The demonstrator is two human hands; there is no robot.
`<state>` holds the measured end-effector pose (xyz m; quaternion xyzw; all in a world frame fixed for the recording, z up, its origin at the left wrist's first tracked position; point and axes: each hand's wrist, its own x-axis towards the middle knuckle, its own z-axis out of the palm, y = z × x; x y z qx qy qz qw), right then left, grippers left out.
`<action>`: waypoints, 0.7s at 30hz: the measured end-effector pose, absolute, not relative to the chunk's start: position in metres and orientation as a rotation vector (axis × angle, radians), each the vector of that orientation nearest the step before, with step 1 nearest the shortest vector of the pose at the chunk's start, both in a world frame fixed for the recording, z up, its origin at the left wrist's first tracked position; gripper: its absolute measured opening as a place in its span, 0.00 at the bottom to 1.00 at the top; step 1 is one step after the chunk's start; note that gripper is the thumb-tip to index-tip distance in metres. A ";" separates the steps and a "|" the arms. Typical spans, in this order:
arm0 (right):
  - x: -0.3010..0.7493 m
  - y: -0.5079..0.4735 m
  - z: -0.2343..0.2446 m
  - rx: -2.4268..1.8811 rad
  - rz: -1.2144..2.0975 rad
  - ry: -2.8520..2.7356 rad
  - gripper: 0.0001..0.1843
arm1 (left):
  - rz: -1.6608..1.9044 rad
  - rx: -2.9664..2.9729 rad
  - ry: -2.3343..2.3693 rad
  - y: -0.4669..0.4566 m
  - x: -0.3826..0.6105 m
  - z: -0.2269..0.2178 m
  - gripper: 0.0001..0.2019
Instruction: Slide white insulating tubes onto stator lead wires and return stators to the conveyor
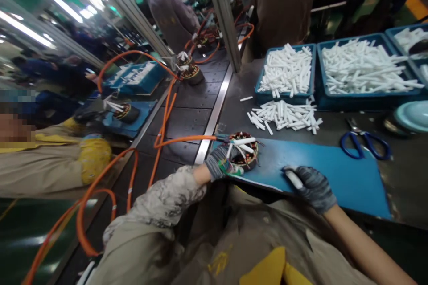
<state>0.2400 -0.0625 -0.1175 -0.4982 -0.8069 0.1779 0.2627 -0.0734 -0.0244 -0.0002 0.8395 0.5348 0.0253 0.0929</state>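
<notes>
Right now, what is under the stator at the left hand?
The stator sits on a blue mat. The left hand covers its near side, so the contact there is hidden.

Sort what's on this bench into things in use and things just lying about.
In use: stator gripped by left hand; white tube in right hand; blue mat under the stator; loose tube pile, likely the supply.
Lying about: scissors; teal dish.

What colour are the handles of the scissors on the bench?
Blue. The scissors show best in the head view, the only one given.
</notes>
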 end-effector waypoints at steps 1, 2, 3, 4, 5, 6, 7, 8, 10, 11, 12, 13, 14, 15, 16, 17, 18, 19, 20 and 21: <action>0.240 -0.062 -0.115 -1.344 0.498 -2.184 0.23 | 0.012 2.474 1.531 -0.029 -0.064 -0.009 0.20; 0.240 -0.062 -0.113 -1.342 0.521 -2.175 0.23 | -0.035 2.460 1.486 -0.034 -0.057 -0.014 0.23; 0.240 -0.062 -0.111 -1.336 0.559 -2.161 0.22 | -0.069 2.454 1.459 -0.039 -0.054 -0.016 0.26; 0.240 -0.062 -0.108 -1.328 0.610 -2.136 0.21 | -0.094 2.458 1.452 -0.045 -0.055 -0.015 0.29; 0.240 -0.062 -0.105 -1.317 0.672 -2.102 0.21 | -0.129 2.464 1.457 -0.051 -0.060 -0.009 0.32; 0.240 -0.061 -0.101 -1.307 0.735 -2.064 0.20 | -0.165 2.474 1.471 -0.057 -0.068 0.000 0.33; 0.240 -0.059 -0.097 -1.296 0.789 -2.029 0.19 | -0.190 2.489 1.480 -0.064 -0.077 0.012 0.31; 0.239 -0.057 -0.093 -1.287 0.821 -1.997 0.18 | -0.193 2.503 1.485 -0.071 -0.086 0.026 0.27; 0.235 -0.049 -0.084 -1.259 0.805 -1.960 0.17 | -0.017 2.543 1.412 -0.084 -0.098 0.056 0.18; 0.232 -0.043 -0.080 -1.220 0.776 -1.968 0.18 | 0.137 2.534 1.387 -0.090 -0.097 0.068 0.18; 0.229 -0.035 -0.077 -1.158 0.753 -1.997 0.20 | 0.298 2.502 1.402 -0.094 -0.093 0.076 0.19; 0.225 -0.026 -0.074 -1.073 0.741 -2.040 0.23 | 0.448 2.465 1.435 -0.096 -0.085 0.080 0.22; 0.222 -0.017 -0.071 -0.964 0.740 -2.094 0.25 | 0.577 2.431 1.476 -0.096 -0.076 0.078 0.24; 0.218 -0.007 -0.070 -0.838 0.752 -2.154 0.26 | 0.678 2.411 1.519 -0.094 -0.066 0.072 0.25; 0.215 0.003 -0.069 -0.711 0.771 -2.204 0.26 | 0.747 2.413 1.556 -0.089 -0.058 0.062 0.24; 0.213 0.012 -0.068 -0.600 0.795 -2.245 0.26 | 0.779 2.430 1.594 -0.082 -0.053 0.049 0.22; 0.211 0.019 -0.068 -0.515 0.817 -2.277 0.25 | 0.773 2.457 1.638 -0.072 -0.051 0.036 0.20; 0.210 0.025 -0.067 -0.463 0.840 -2.304 0.25 | 0.730 2.485 1.682 -0.060 -0.051 0.023 0.19; 0.209 0.030 -0.065 -0.450 0.863 -2.324 0.25 | 0.662 2.503 1.715 -0.046 -0.054 0.012 0.18; 0.207 0.033 -0.063 -0.505 0.872 -2.323 0.25 | 0.595 2.516 1.705 -0.030 -0.057 0.004 0.18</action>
